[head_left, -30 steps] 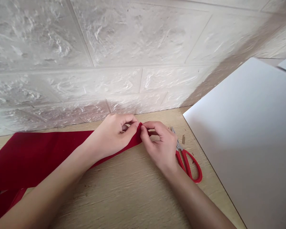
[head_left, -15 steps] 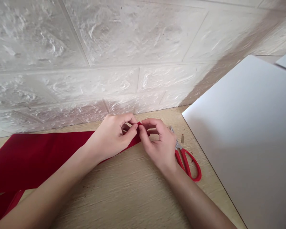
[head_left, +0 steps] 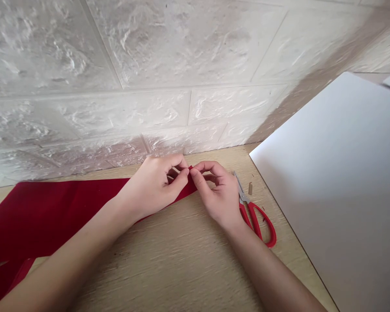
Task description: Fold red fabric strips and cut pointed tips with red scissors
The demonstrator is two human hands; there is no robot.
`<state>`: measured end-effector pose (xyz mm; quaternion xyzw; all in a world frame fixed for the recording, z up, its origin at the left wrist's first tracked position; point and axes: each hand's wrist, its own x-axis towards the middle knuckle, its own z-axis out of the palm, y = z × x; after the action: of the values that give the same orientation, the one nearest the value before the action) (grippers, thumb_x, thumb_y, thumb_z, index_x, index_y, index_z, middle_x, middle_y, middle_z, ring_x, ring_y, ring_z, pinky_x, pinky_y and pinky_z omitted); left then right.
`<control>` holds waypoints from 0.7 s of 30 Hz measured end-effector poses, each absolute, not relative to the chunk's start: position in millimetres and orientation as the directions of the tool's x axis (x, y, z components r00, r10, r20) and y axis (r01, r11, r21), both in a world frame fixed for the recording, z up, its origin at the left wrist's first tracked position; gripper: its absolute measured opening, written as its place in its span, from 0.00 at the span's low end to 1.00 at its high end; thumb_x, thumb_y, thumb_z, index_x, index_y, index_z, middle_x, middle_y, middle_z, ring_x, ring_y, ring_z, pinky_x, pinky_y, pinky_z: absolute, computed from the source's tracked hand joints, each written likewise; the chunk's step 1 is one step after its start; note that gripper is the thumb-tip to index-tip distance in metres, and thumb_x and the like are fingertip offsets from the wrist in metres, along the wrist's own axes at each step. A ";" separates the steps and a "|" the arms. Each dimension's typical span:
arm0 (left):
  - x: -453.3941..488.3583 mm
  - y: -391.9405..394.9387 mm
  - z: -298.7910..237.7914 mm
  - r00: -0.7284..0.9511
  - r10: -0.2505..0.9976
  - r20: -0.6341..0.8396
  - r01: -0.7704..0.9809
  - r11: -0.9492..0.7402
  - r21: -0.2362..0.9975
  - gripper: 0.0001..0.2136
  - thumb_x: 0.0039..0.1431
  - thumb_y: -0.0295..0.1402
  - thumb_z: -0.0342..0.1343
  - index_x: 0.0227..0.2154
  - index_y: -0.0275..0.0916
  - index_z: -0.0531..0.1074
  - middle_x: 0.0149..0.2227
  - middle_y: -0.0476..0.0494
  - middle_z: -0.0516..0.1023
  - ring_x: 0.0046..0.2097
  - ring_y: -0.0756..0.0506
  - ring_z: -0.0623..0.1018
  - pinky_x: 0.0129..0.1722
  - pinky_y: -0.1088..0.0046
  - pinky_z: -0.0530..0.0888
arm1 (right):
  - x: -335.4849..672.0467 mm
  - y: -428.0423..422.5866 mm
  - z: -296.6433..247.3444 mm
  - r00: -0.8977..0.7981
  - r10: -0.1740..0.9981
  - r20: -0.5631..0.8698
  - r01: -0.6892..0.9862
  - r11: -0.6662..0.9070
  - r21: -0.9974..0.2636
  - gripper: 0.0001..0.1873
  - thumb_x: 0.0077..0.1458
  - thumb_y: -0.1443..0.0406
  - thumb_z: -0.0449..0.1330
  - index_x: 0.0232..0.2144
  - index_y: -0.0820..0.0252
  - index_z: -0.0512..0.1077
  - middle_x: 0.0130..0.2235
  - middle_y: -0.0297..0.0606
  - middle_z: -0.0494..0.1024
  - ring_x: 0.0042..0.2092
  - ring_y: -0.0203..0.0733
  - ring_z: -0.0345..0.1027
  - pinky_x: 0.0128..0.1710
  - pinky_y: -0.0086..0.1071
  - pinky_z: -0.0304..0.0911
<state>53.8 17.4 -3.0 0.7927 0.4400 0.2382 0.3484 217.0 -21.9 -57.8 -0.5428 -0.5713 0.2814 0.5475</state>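
A long piece of dark red fabric (head_left: 58,212) lies across the left of the tabletop and narrows toward the middle, under my hands. Thumb and index finger of my left hand (head_left: 159,184) pinch its edge near the far end. Right beside them, my right hand (head_left: 219,193) pinches the same small raised bit of fabric, fingertips almost touching the left ones. What sits inside the pinch is mostly hidden by the fingers. Red-handled scissors (head_left: 255,219) lie just right of my right hand, their blades partly behind it.
Behind the wooden tabletop (head_left: 162,260) rises a white brick-patterned wall (head_left: 143,52). A large white panel (head_left: 338,182) covers the right side. A small brownish scrap (head_left: 250,188) and tiny red bits lie near the scissors. More red fabric (head_left: 6,281) is at lower left.
My right thumb has shifted slightly up and closer to the left fingertips, covering more of the pinched fabric. The left hand stays nearly still.
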 end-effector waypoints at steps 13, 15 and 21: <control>55.1 17.9 -4.3 0.503 0.859 0.098 0.540 -0.401 0.740 0.08 0.63 0.31 0.53 0.29 0.40 0.72 0.20 0.55 0.69 0.20 0.54 0.63 0.20 0.77 0.60 | 215.7 -22.3 -57.7 0.179 0.952 0.249 0.221 0.208 -0.953 0.07 0.61 0.60 0.63 0.36 0.57 0.74 0.35 0.35 0.82 0.32 0.35 0.76 0.27 0.26 0.70; 54.9 17.7 -5.0 0.502 0.859 0.104 0.542 -0.405 0.736 0.08 0.63 0.32 0.53 0.28 0.40 0.73 0.20 0.55 0.70 0.20 0.54 0.64 0.21 0.77 0.61 | 216.2 -21.8 -57.3 0.176 0.954 0.240 0.208 0.203 -0.957 0.06 0.60 0.60 0.63 0.35 0.57 0.74 0.35 0.35 0.82 0.31 0.35 0.76 0.27 0.27 0.70; 54.2 17.6 -6.8 0.513 0.849 0.126 0.536 -0.431 0.727 0.08 0.62 0.32 0.53 0.28 0.39 0.72 0.21 0.54 0.72 0.21 0.54 0.66 0.22 0.78 0.62 | 216.9 -18.9 -57.1 0.167 0.964 0.209 0.159 0.183 -0.970 0.07 0.59 0.60 0.64 0.35 0.57 0.74 0.34 0.36 0.83 0.33 0.36 0.77 0.30 0.29 0.73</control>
<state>54.2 17.6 -6.8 0.8091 0.4279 0.2461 0.3188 216.9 -18.9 -57.1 -0.5260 -0.5335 0.3633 0.5537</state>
